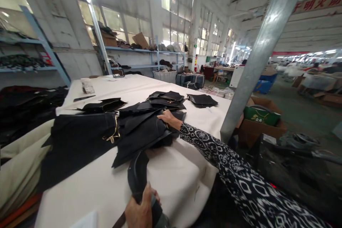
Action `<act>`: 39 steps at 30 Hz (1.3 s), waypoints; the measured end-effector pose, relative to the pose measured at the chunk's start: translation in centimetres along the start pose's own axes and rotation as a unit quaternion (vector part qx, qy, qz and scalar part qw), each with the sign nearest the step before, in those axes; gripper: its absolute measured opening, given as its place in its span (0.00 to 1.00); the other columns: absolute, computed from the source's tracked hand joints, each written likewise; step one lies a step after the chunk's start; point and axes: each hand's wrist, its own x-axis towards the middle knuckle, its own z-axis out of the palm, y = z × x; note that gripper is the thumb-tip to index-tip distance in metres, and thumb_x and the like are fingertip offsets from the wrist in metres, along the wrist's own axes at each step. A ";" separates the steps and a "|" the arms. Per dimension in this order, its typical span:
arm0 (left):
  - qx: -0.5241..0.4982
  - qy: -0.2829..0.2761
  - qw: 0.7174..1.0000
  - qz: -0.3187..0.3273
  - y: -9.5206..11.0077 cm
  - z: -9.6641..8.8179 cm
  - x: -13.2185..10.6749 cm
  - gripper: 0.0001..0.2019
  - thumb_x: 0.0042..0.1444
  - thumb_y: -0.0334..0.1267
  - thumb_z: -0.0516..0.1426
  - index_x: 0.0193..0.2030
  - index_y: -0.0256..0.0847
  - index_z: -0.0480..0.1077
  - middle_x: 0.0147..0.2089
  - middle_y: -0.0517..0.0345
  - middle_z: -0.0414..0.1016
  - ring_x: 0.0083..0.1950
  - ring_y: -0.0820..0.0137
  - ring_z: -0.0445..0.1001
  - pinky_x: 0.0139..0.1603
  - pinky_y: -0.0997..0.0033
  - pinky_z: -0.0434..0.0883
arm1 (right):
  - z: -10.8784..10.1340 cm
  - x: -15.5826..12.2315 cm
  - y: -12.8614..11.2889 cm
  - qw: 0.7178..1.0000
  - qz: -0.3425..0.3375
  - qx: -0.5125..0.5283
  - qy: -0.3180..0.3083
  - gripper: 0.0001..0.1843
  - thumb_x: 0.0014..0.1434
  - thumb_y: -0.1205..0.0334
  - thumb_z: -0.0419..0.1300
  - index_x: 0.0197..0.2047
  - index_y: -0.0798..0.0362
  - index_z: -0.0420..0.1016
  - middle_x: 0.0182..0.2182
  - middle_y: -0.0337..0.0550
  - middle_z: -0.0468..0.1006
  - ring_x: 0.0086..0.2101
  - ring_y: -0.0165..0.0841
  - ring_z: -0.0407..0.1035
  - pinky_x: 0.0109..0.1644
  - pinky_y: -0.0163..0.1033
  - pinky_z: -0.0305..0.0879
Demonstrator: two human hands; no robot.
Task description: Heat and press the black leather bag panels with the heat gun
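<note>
My right hand [167, 118], at the end of a black-and-white patterned sleeve, reaches across the white table [173, 174]. Its fingers are closed on the top of a pile of black fabric pieces [141, 135]. My left hand [140, 208] is at the near table edge, gripping a curved black strip [137, 176] that runs up toward that pile. To the pile's left lies a large black piece [80, 140] with a gold zipper [114, 134].
More stacks of black pieces [167, 99] [202, 100] [104, 105] lie farther back on the table. A slanted metal pillar [263, 50] stands at the right edge beside a cardboard box [263, 121]. Blue shelves [139, 49] line the wall, and dark fabric [24, 108] is heaped at the left.
</note>
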 end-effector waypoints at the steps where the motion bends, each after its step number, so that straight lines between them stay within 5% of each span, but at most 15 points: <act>1: -0.002 -0.002 1.000 0.000 -0.2 -0.1 0.1 0.23 0.46 0.60 0.62 0.26 0.38 0.70 0.19 0.52 0.73 0.20 0.63 0.72 0.23 0.64 0.71 | -1.5 -0.2 -0.3 1.000 -0.008 -0.020 0.017 0.18 0.63 0.58 0.63 0.26 0.57 0.66 0.20 0.30 0.60 0.19 0.23 0.53 0.23 0.30 0.51; 5: 0.016 -0.001 1.000 -0.007 -0.6 -0.4 0.4 0.23 0.44 0.58 0.62 0.28 0.36 0.72 0.19 0.53 0.73 0.18 0.62 0.71 0.20 0.63 0.71 | -9.1 -1.1 -3.7 0.987 -0.058 -0.129 0.079 0.16 0.58 0.61 0.59 0.21 0.56 0.66 0.18 0.33 0.59 0.23 0.27 0.57 0.26 0.33 0.50; 8: 0.015 0.006 1.000 -0.012 -0.2 -0.4 0.1 0.21 0.43 0.55 0.62 0.28 0.36 0.72 0.20 0.52 0.74 0.18 0.63 0.71 0.20 0.62 0.72 | -13.7 -2.0 -7.5 0.966 -0.113 -0.203 0.112 0.08 0.59 0.64 0.57 0.30 0.57 0.73 0.24 0.39 0.69 0.31 0.33 0.66 0.34 0.35 0.56; 10: 0.002 0.019 1.000 -0.012 0.4 -0.3 -0.3 0.18 0.43 0.52 0.63 0.26 0.37 0.71 0.19 0.53 0.73 0.17 0.66 0.68 0.20 0.63 0.72 | -14.8 -3.2 -9.4 0.947 -0.149 -0.256 0.121 0.08 0.62 0.64 0.57 0.40 0.57 0.76 0.32 0.44 0.75 0.38 0.37 0.68 0.39 0.37 0.58; 11: -0.005 0.025 1.000 -0.010 0.7 -0.3 -0.6 0.16 0.42 0.50 0.63 0.25 0.37 0.71 0.18 0.54 0.72 0.16 0.67 0.67 0.20 0.63 0.72 | -14.6 -4.0 -9.7 0.931 -0.177 -0.299 0.113 0.10 0.64 0.63 0.57 0.45 0.57 0.75 0.35 0.47 0.76 0.40 0.39 0.68 0.41 0.38 0.59; 13: -0.018 0.036 0.999 -0.009 1.4 -0.1 -1.3 0.13 0.41 0.45 0.63 0.24 0.38 0.70 0.18 0.56 0.71 0.16 0.68 0.67 0.20 0.64 0.73 | -13.0 -6.3 -8.9 0.850 -0.265 -0.453 0.048 0.14 0.68 0.66 0.51 0.53 0.58 0.72 0.40 0.52 0.77 0.40 0.40 0.69 0.42 0.41 0.60; 16: -0.033 0.050 0.998 -0.022 2.1 0.2 -2.1 0.11 0.39 0.43 0.63 0.24 0.38 0.69 0.17 0.55 0.71 0.18 0.66 0.70 0.19 0.66 0.71 | -8.4 -11.0 -4.5 0.740 -0.340 -0.574 -0.089 0.17 0.70 0.72 0.45 0.56 0.59 0.70 0.41 0.55 0.77 0.38 0.41 0.69 0.39 0.43 0.62; 18: -0.041 0.066 0.997 -0.023 2.0 0.4 -2.3 0.12 0.39 0.43 0.63 0.24 0.37 0.69 0.17 0.56 0.71 0.17 0.66 0.70 0.17 0.67 0.70 | -5.5 -14.7 -0.7 0.712 -0.348 -0.586 -0.168 0.14 0.71 0.69 0.46 0.51 0.58 0.71 0.40 0.53 0.76 0.38 0.41 0.69 0.38 0.43 0.62; 21: -0.053 0.076 0.996 -0.020 1.2 0.6 -1.7 0.12 0.40 0.43 0.63 0.27 0.35 0.71 0.19 0.56 0.72 0.18 0.67 0.70 0.17 0.68 0.70 | -3.3 -19.2 3.8 0.726 -0.362 -0.548 -0.206 0.16 0.72 0.55 0.50 0.46 0.59 0.72 0.41 0.55 0.75 0.40 0.41 0.67 0.41 0.44 0.64; 23: -0.061 0.072 0.995 -0.023 0.5 0.6 -1.2 0.13 0.41 0.43 0.64 0.28 0.34 0.72 0.20 0.57 0.72 0.19 0.67 0.71 0.19 0.68 0.72 | -3.4 -20.9 5.3 0.741 -0.367 -0.528 -0.196 0.18 0.73 0.54 0.49 0.44 0.60 0.73 0.41 0.54 0.74 0.41 0.41 0.65 0.45 0.44 0.64; 29: -0.090 0.079 0.993 -0.021 -0.7 0.6 -0.5 0.14 0.42 0.43 0.66 0.30 0.34 0.73 0.23 0.58 0.74 0.22 0.68 0.73 0.21 0.69 0.73 | -4.3 -20.7 4.9 0.780 -0.328 -0.505 -0.171 0.12 0.71 0.64 0.49 0.45 0.61 0.72 0.42 0.55 0.73 0.41 0.41 0.64 0.48 0.45 0.66; 35: -0.119 0.120 0.985 -0.038 0.1 1.0 -1.2 0.13 0.43 0.43 0.66 0.29 0.35 0.72 0.22 0.59 0.73 0.21 0.70 0.71 0.19 0.71 0.71 | -1.6 -13.8 2.9 0.796 -0.324 -0.480 -0.174 0.13 0.69 0.71 0.49 0.53 0.62 0.71 0.53 0.57 0.72 0.51 0.41 0.66 0.55 0.46 0.66; 39: -0.121 0.117 0.983 -0.067 0.6 1.3 -1.3 0.15 0.42 0.44 0.67 0.30 0.36 0.71 0.22 0.60 0.72 0.20 0.70 0.70 0.17 0.72 0.69 | 1.7 -5.8 2.1 0.771 -0.323 -0.439 -0.329 0.28 0.62 0.65 0.65 0.63 0.61 0.64 0.66 0.59 0.63 0.65 0.40 0.59 0.65 0.40 0.59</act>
